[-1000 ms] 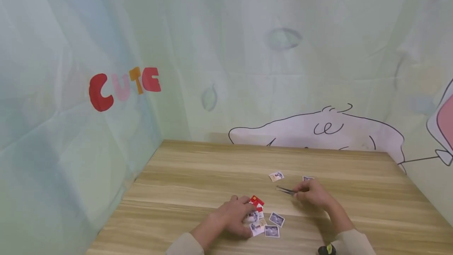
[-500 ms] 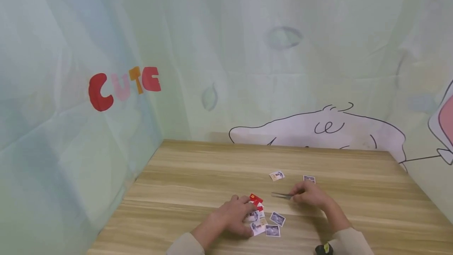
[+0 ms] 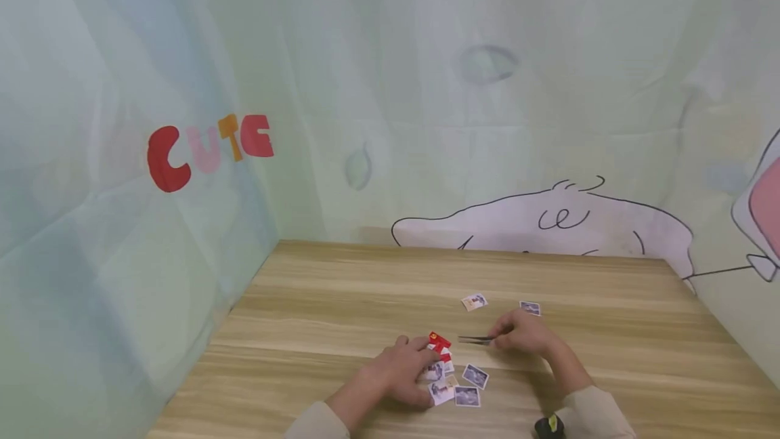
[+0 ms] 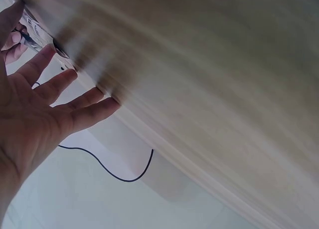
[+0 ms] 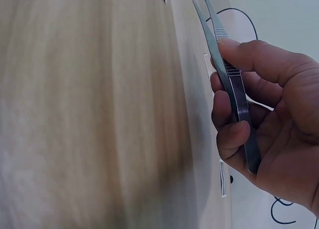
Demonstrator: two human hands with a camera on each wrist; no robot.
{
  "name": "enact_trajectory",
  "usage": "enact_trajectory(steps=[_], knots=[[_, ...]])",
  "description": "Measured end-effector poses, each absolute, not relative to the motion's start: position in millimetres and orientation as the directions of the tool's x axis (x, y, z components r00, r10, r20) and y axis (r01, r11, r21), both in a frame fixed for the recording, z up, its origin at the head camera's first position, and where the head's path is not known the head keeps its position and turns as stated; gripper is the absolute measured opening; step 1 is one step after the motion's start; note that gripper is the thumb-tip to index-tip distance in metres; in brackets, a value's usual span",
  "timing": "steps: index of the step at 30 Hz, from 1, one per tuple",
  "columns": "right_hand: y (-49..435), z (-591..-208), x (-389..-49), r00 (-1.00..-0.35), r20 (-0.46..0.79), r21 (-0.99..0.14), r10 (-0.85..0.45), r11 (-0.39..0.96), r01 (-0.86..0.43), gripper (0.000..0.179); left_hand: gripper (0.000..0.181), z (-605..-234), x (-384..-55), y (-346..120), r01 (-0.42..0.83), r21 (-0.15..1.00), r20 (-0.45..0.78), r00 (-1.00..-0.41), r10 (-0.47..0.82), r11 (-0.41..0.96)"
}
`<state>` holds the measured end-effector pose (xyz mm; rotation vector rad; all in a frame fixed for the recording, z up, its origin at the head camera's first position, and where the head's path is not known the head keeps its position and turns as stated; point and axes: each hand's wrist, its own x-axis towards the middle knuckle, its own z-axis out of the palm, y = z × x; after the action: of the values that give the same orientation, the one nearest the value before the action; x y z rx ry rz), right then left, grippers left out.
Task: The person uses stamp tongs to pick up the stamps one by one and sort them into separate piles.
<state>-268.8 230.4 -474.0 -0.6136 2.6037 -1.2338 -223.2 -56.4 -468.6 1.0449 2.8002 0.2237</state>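
My right hand [image 3: 527, 332] holds metal tweezers [image 5: 241, 102] between thumb and fingers. In the head view the tweezers point left, their tips slightly apart, a short way from a red stamp-like card [image 3: 439, 341]. My left hand [image 3: 402, 372] rests with spread fingers [image 4: 94, 114], fingertips down on the wooden table, at the left side of a loose cluster of cards. That cluster holds the red card, white picture cards [image 3: 441, 393] partly overlapping, and two dark grey picture cards, one tilted [image 3: 475, 377] and one straighter [image 3: 467, 396]. The fingers hide part of the cluster.
Farther back on the wooden table [image 3: 329, 290] lie a pale picture card [image 3: 474, 301] and a dark grey one [image 3: 530, 307], the latter just behind the right hand. A black object [image 3: 550, 427] with a yellow-green mark sits at the right sleeve. Printed curtains [image 3: 365, 87] border the table.
My right hand has moved left with the tweezers, bringing their tips down and closer to the red card. The left hand stays where it was among the cards.
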Motion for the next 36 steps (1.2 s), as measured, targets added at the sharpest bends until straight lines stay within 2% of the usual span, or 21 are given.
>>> enact_trajectory(steps=[12,31,36], knots=[[220,-475,-272,-0.867,0.000,-0.771,-0.499,0.552,-0.318,0.013,0.074,-470,-225,-59,0.624,0.196,-0.086,-0.758,0.647,0.757],[209,-476,-274,-0.876,-0.025,-0.763,-0.482,0.576,-0.295,0.010,0.073,-468,-221,-57,0.628,0.195,-0.090,-0.753,0.651,0.753],[205,-473,-276,-0.866,-0.022,-0.739,-0.499,0.592,-0.323,0.009,0.074,-467,-221,-59,0.630,0.184,-0.088,-0.754,0.651,0.755]])
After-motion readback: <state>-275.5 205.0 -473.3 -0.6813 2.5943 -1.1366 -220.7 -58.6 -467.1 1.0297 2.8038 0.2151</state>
